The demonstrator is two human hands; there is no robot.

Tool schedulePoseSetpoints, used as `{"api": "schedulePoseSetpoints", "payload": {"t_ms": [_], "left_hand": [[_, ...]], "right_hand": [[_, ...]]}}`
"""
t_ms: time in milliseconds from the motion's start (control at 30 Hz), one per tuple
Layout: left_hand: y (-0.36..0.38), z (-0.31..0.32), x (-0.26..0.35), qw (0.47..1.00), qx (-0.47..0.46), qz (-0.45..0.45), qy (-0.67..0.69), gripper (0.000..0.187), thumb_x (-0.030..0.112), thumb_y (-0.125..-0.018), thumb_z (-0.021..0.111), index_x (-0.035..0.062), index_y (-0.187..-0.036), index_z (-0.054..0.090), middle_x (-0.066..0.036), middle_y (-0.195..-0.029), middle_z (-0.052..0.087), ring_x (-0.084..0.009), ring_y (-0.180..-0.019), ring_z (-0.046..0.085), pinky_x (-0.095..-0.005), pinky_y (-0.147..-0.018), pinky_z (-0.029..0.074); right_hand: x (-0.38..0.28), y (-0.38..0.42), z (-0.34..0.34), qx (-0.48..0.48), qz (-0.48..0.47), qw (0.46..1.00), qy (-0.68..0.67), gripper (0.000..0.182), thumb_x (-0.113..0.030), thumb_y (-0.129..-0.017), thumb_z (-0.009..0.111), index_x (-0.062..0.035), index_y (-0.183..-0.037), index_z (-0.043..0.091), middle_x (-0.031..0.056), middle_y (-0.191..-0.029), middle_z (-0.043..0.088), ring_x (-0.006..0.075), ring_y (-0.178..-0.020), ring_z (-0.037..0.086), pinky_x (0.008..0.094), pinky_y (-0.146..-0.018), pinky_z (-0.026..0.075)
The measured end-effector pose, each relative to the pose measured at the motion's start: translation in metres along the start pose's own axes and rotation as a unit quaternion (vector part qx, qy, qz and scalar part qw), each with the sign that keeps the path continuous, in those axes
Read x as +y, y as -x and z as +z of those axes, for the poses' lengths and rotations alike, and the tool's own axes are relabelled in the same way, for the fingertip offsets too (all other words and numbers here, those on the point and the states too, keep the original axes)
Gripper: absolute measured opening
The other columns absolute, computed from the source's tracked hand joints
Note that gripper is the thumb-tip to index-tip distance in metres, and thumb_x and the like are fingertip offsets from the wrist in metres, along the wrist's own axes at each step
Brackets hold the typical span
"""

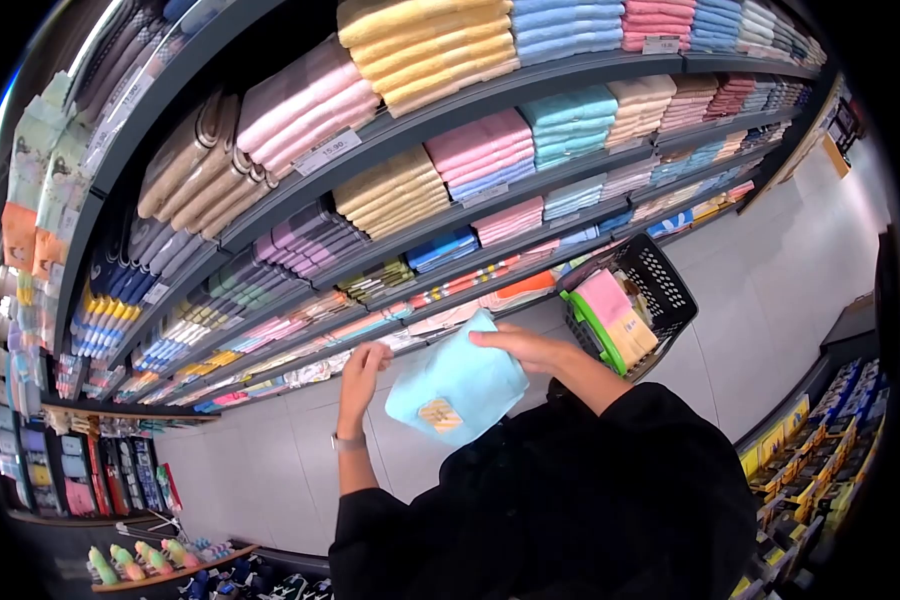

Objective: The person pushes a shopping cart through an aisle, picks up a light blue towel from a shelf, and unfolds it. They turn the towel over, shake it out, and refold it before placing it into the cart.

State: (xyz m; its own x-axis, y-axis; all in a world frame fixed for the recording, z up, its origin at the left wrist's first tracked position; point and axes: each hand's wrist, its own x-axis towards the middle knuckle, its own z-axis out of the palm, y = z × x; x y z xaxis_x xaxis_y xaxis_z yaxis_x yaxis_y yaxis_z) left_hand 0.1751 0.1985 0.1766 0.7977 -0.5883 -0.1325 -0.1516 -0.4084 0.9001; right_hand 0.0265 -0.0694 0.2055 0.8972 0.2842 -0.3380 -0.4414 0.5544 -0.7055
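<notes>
A light blue folded towel (460, 385) with a tan label on its lower side is held between both hands in front of my chest. My right hand (530, 350) grips its upper right edge, fingers laid over the top. My left hand (365, 368), with a watch band on the wrist, has its fingers curled on the towel's left corner. Both arms wear black sleeves (570, 500).
A black shopping basket (660, 275) holding pink, yellow and green folded items hangs to the right of my right hand. Long shelves (450, 115) of stacked folded towels in many colours fill the upper left. Pale tiled floor (790, 290) runs alongside. A low display (820, 450) stands at the right.
</notes>
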Motion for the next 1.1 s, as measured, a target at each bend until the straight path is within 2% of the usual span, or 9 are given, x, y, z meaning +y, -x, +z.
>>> {"api": "schedulePoseSetpoints", "payload": {"t_ms": [67,133,233,300,367,567,700,933,1100], "left_hand": [[0.022,0.009,-0.010,0.995,-0.012,-0.047,0.086,0.040,0.035,-0.096,0.043,0.0001,-0.101,0.062,-0.008,-0.094,0.066,-0.0168,-0.088,0.060,-0.0299,-0.081,0.046],[0.042,0.042,-0.016,0.875,-0.018,-0.134,0.465,0.053,0.043,-0.097,0.038,-0.0006,-0.122,0.053,-0.011,-0.122,0.057,-0.0212,-0.111,0.053,-0.0349,-0.098,0.038],[0.054,0.061,0.005,0.817,-0.048,-0.101,0.566,0.061,0.048,-0.096,0.035,-0.0008,-0.132,0.042,-0.011,-0.135,0.047,-0.0256,-0.123,0.044,-0.0387,-0.106,0.029],[0.050,0.065,0.020,0.802,-0.016,-0.084,0.591,0.058,0.044,-0.096,0.040,-0.0028,-0.131,0.042,-0.011,-0.132,0.049,-0.0261,-0.120,0.047,-0.0388,-0.104,0.032],[0.044,0.067,0.023,0.890,0.050,-0.036,0.453,0.053,0.037,-0.095,0.047,-0.0037,-0.129,0.042,-0.012,-0.128,0.051,-0.0245,-0.118,0.048,-0.0382,-0.102,0.035],[0.038,0.066,0.043,0.879,0.142,-0.050,0.452,0.036,0.020,-0.092,0.054,-0.0036,-0.120,0.049,-0.010,-0.115,0.057,-0.0185,-0.104,0.055,-0.0322,-0.092,0.043],[0.035,0.073,0.049,0.876,0.168,-0.035,0.451,0.034,0.017,-0.092,0.055,-0.0028,-0.119,0.051,-0.011,-0.115,0.057,-0.0188,-0.104,0.055,-0.0325,-0.092,0.043],[0.034,0.070,0.068,0.955,0.159,0.016,0.249,0.028,0.013,-0.091,0.057,-0.0043,-0.112,0.055,-0.010,-0.119,0.053,-0.0148,-0.105,0.050,-0.0287,-0.092,0.038],[0.036,0.064,0.085,0.931,0.302,0.202,-0.030,0.029,0.014,-0.087,0.059,-0.0058,-0.109,0.055,-0.016,-0.133,0.037,-0.0228,-0.123,0.036,-0.0348,-0.098,0.032]], "right_hand": [[-0.006,0.001,-0.003,0.026,-0.017,0.999,-0.019,0.050,-0.032,-0.091,0.057,0.0039,-0.125,0.045,0.0166,-0.118,0.055,0.0225,-0.108,0.057,0.0347,-0.091,0.048],[-0.005,-0.005,-0.009,0.056,-0.023,0.998,-0.009,0.051,-0.035,-0.091,0.056,0.0049,-0.122,0.048,0.0161,-0.115,0.058,0.0217,-0.105,0.058,0.0337,-0.088,0.049],[-0.003,-0.018,-0.012,0.092,-0.028,0.995,0.006,0.053,-0.040,-0.091,0.054,0.0061,-0.116,0.054,0.0160,-0.109,0.061,0.0208,-0.100,0.060,0.0323,-0.085,0.049],[-0.006,-0.026,-0.010,0.097,-0.030,0.995,0.012,0.054,-0.043,-0.091,0.053,0.0064,-0.113,0.057,0.0164,-0.107,0.062,0.0206,-0.099,0.060,0.0319,-0.085,0.048],[-0.010,-0.031,-0.009,0.122,-0.058,0.990,0.030,0.056,-0.046,-0.092,0.050,0.0064,-0.109,0.060,0.0164,-0.106,0.063,0.0195,-0.097,0.060,0.0311,-0.085,0.047],[0.006,-0.030,-0.016,0.184,-0.109,0.973,0.093,0.043,-0.037,-0.095,0.049,0.0017,-0.109,0.059,0.0061,-0.098,0.063,0.0120,-0.093,0.057,0.0295,-0.081,0.044],[0.025,-0.021,-0.005,0.189,-0.216,0.950,0.122,0.036,-0.029,-0.093,0.054,0.0026,-0.109,0.059,0.0090,-0.100,0.063,0.0150,-0.094,0.058,0.0301,-0.085,0.044],[0.007,-0.007,0.001,0.296,-0.406,0.813,0.296,0.024,-0.016,-0.090,0.057,0.0040,-0.103,0.058,0.0111,-0.109,0.054,0.0176,-0.105,0.049,0.0310,-0.090,0.039],[-0.028,0.006,0.021,0.292,-0.513,0.741,0.319,0.020,-0.013,-0.089,0.056,0.0051,-0.098,0.059,0.0141,-0.118,0.049,0.0233,-0.117,0.042,0.0340,-0.097,0.035]]}}
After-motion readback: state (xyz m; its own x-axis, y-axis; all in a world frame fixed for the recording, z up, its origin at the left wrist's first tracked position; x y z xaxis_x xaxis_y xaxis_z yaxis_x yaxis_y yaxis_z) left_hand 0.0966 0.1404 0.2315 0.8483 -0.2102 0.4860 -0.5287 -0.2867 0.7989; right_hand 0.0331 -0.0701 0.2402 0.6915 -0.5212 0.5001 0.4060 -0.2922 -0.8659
